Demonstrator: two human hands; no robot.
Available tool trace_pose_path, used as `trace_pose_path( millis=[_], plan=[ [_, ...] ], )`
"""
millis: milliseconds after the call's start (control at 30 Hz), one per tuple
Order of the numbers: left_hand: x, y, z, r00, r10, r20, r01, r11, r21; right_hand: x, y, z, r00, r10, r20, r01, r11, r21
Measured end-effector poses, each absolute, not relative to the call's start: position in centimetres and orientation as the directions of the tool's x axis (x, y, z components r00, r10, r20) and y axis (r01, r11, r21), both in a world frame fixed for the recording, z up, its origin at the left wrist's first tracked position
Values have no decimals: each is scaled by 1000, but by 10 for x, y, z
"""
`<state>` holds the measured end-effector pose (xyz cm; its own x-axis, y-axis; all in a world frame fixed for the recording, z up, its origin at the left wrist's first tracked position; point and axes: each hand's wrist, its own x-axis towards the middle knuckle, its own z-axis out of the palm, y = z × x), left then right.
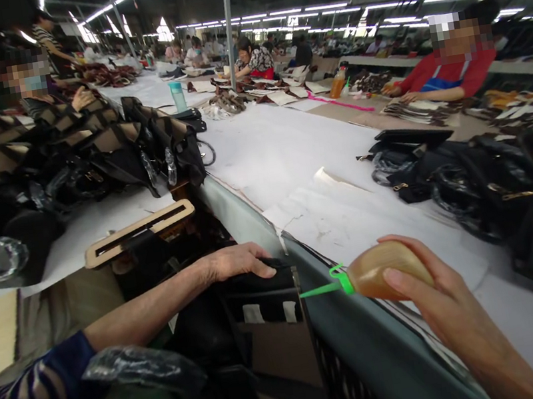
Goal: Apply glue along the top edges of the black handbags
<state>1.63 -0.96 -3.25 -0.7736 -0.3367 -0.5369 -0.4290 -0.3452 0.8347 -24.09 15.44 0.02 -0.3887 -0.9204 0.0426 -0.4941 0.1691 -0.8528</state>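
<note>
My left hand [241,262] grips the top edge of a black handbag [283,352], thumb on the near side and fingers behind it. The bag leans over my lap, with brown panels and two small white patches showing. A plastic-wrapped handle [141,367] sticks out toward my left sleeve. In my right hand [427,289] is a squeeze glue bottle [383,268], amber and soft-looking, with a green cap. Its long green nozzle [321,290] points left, the tip at the bag's right edge; whether it touches I cannot tell.
A white-covered table [257,140] stretches ahead. Black bags [86,147] pile up at left, more black bags [485,171] at right. A slotted wooden frame [140,233] lies left of my arm. A co-worker in red [453,69] sits across; a blue-green bottle [177,97] stands farther back.
</note>
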Motion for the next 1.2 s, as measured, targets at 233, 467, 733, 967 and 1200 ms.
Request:
trace_pose_path(
  millis=[233, 467, 733, 967, 1200],
  plan=[
    [16, -6, -30, -762, -349, -545, -457, -305, 836, -240, 152, 2, -381, -924, -19, -502, 224, -835],
    [12, -9, -34, -770, -308, -559, -463, -334, 821, -236, 153, 8, -361, -929, 83, -644, 184, -742],
    [9, -10, -41, -773, -304, -557, -452, -351, 820, -234, 159, 11, -297, -952, 72, -726, 176, -665],
    [7, -13, -45, -768, -307, -562, -462, -342, 818, -237, 161, 9, -280, -956, 83, -743, 160, -650],
    [6, -17, -53, -776, -326, -540, -471, -270, 840, -238, 166, 3, -275, -960, 59, -742, 173, -648]
  ],
)
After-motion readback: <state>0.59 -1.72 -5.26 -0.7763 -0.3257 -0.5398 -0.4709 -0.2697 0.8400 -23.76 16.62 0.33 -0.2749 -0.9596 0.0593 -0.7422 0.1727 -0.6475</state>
